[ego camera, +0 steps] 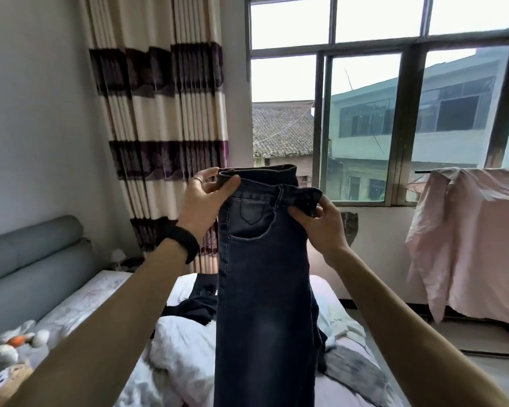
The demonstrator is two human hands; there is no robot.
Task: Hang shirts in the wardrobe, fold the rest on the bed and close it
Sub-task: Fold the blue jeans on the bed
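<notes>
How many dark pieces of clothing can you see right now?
2. The jeans hang from the left hand and right hand at the waistband; a black garment lies on the bed behind them. The jeans may hide more.

I'm losing the legs of the jeans (262,289) past the bottom edge, and they're covering the middle of the bed (185,348) and part of a black garment (194,306). The toys (9,348) at lower left are blurring together. The pink cloth (476,245) is running off the right edge.
</notes>
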